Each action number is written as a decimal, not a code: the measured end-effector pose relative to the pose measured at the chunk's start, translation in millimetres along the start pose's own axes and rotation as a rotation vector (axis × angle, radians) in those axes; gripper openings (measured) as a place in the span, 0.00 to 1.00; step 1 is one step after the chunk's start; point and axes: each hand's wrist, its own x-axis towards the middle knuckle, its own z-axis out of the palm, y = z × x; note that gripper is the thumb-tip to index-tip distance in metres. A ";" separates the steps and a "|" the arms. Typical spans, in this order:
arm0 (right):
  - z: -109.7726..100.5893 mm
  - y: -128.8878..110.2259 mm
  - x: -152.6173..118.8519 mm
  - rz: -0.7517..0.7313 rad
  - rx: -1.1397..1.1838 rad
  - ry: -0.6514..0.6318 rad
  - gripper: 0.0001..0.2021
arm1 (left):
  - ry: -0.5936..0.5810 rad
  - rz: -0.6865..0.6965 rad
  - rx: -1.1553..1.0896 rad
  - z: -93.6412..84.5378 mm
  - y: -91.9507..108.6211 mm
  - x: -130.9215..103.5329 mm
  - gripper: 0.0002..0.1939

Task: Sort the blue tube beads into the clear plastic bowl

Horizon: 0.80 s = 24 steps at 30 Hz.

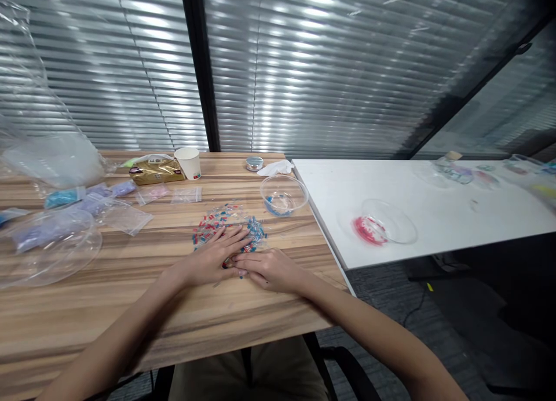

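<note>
Small red, blue and clear tube-shaped pieces [257,227] lie in a loose pile on the wood-grain table [208,314]. Over the near part of this pile, my left hand [215,257] rests with its fingers stretched out and slightly apart. My right hand [271,269] is beside it, fingers drawn together and pointing left, meeting the left thumb. Whatever is between the right fingertips is too small or hidden to make out. Behind the pile stands a clear plastic bowl [284,195] with blue pieces at its bottom.
A white paper cup [188,163], a gold packet [157,170], a round tin [254,163] and a crumpled tissue [275,168] stand at the back. Small plastic bags [128,217] and clear bowls [65,250] lie left. On the white table [321,186], another clear bowl [393,224] holds red pieces.
</note>
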 end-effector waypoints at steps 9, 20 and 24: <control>0.1 0.9 -0.5 -0.006 0.009 -0.006 0.15 | -0.002 -0.005 -0.015 -1.7 2.0 0.8 0.35; 0.0 1.1 -0.4 -0.002 0.017 0.004 0.16 | -0.011 -0.013 0.007 0.3 2.6 1.0 0.34; -2.1 -0.2 0.4 -0.010 0.010 0.008 0.15 | -0.001 -0.004 0.022 0.2 2.5 0.6 0.34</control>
